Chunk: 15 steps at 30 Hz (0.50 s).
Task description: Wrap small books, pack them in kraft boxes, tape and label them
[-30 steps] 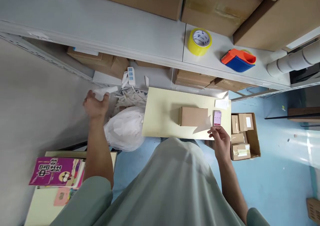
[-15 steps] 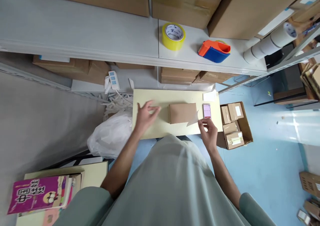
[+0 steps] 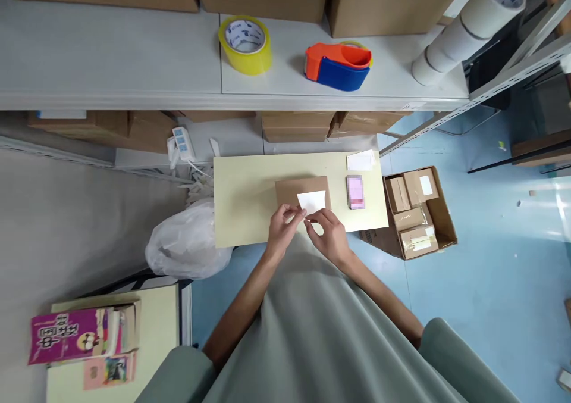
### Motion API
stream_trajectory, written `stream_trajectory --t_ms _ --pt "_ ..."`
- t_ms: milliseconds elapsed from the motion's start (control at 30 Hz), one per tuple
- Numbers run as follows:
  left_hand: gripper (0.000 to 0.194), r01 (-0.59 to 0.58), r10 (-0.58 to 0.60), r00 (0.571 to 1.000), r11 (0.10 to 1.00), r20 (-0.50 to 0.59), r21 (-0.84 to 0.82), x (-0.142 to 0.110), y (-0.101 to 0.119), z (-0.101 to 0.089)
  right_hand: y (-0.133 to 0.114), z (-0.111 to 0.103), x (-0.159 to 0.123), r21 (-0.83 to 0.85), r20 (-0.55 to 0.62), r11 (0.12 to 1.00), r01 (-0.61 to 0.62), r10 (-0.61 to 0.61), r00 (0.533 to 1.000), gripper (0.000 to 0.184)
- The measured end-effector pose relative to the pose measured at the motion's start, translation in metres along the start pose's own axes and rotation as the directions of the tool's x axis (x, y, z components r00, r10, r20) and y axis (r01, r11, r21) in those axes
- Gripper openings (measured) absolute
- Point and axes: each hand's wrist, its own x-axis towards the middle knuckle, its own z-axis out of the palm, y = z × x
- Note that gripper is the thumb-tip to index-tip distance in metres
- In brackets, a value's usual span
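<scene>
A small white label [image 3: 312, 200] stands up from my fingertips in front of a closed brown cardboard box [image 3: 294, 187]. My left hand [image 3: 282, 229] pinches at the label's lower left corner, thumb and forefinger together. From the other side, my right hand [image 3: 330, 235] has its fingers closed at the label's lower edge, close to the left fingertips. The box lies on a pale yellow tabletop [image 3: 245, 212], its near side partly hidden by the label and my hands. Right of the box lies a phone [image 3: 355, 191] with a pink screen, below some white slips [image 3: 360, 160].
A grey shelf [image 3: 156, 58] ahead carries yellow tape [image 3: 245, 44], an orange and blue tape dispenser [image 3: 339, 66] and white rolls [image 3: 468, 28]. An open carton [image 3: 446, 230] of small boxes sits right. Leftward are a white plastic bag [image 3: 187, 239] and a purple book [image 3: 71, 334].
My left hand came from above the bag, where it held a white strip, to the label, its strip gone. My right hand brought the label leftward from beside the phone to the box.
</scene>
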Motion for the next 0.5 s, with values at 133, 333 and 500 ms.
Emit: stream_trajectory --t_ms 133,333,500 --pt "0.042 0.017 -0.017 0.998 1.000 -0.052 -0.015 -0.002 -0.013 0.006 0.017 -0.004 -0.002 0.091 0.123 0.995 -0.031 0.020 0.992 0.017" --pt "0.042 0.063 -0.072 0.993 0.994 -0.096 -0.092 0.002 -0.028 -0.002 0.053 -0.027 0.009 0.280 0.034 0.943 -0.181 0.178 0.983 0.025" --pt "0.045 0.073 -0.082 0.993 0.992 -0.084 -0.101 0.003 -0.023 -0.006 0.089 -0.029 0.020 0.391 0.060 0.830 -0.397 0.407 0.911 0.034"
